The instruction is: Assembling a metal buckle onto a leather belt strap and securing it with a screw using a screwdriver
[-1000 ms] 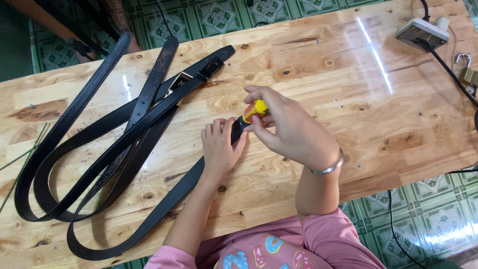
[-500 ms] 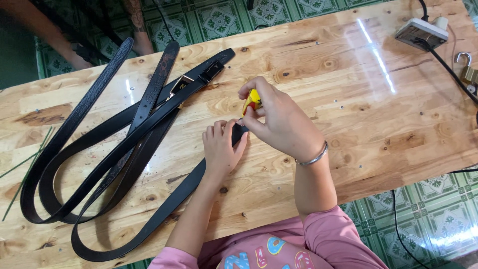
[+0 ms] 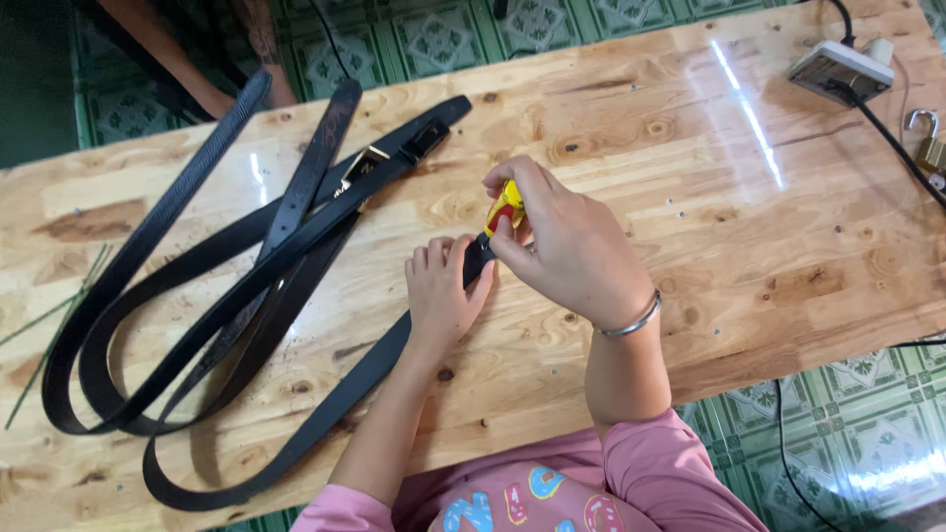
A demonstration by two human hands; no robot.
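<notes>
Green patterned floor tiles show all round a pale wooden table [image 3: 749,246], glossy with knots in the grain.

Near the table's middle, a black belt end [image 3: 477,264] lies flat under the person's left hand [image 3: 441,296], whose fingers are spread and pressed down on the strap. The right hand [image 3: 572,246] is curled tight around a small tool [image 3: 506,205] with a yellow and red handle, held upright with its tip down on the belt end just beside the left fingertips. I cannot tell what kind of tip it has, since the fingers hide it. A thin metal bangle [image 3: 631,320] sits on the right wrist, and both sleeves are pink.

From the left hand the belt [image 3: 325,414] runs back toward the near edge, curving round to the left. It joins a loose heap of other black belts [image 3: 197,325] looped over one another across the left half of the table, one with a metal buckle [image 3: 360,163] near the far side.

Well apart, at the far right corner, a white power strip [image 3: 838,69] lies with a black cord [image 3: 892,138] trailing off it, and a brass padlock [image 3: 928,143] rests at the right edge. Beyond the far left edge, another person's arm [image 3: 177,49] is partly in sight.
</notes>
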